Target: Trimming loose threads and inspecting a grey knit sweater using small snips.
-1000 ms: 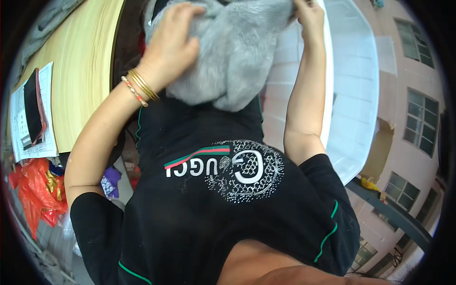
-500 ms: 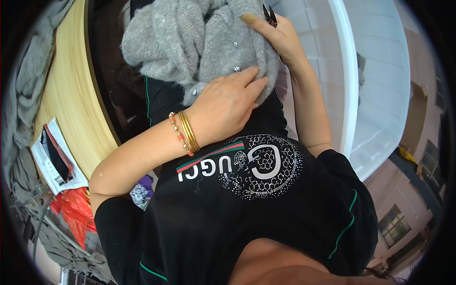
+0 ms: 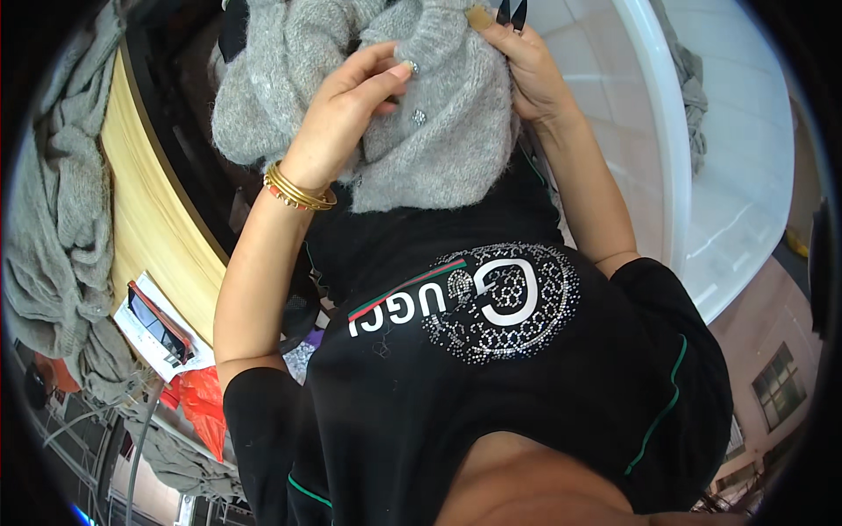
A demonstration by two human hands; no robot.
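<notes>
A fluffy grey knit garment (image 3: pixel 456 140) with small sparkly buttons is bunched over my lap. My left hand (image 3: pixel 351 101), with gold bangles and a beaded bracelet at the wrist, has thumb and fingertips pinched at one sparkly button (image 3: pixel 413 67). Further along, my right hand (image 3: pixel 535 74) grips the garment's edge, its thumb wearing a mustard-coloured cover (image 3: pixel 479 17). The same hand keeps a pair of dark pointed thread snips (image 3: pixel 511 14), blades up; their handles are hidden in the palm. Another sparkly button (image 3: pixel 419 116) sits lower on the knit.
On the left is a wooden tabletop (image 3: pixel 158 219) with more grey knit (image 3: pixel 66 202), a phone (image 3: pixel 158 323) on papers and a red plastic bag (image 3: pixel 203 408). To the right curves a large whitish plastic tub (image 3: pixel 671 131), with grey fabric (image 3: pixel 688 88) beyond its rim.
My left hand has lifted off the garment's lower part and moved up and left to a button. The garment hangs straighter; my right hand still holds its edge and the snips. The view has shifted.
</notes>
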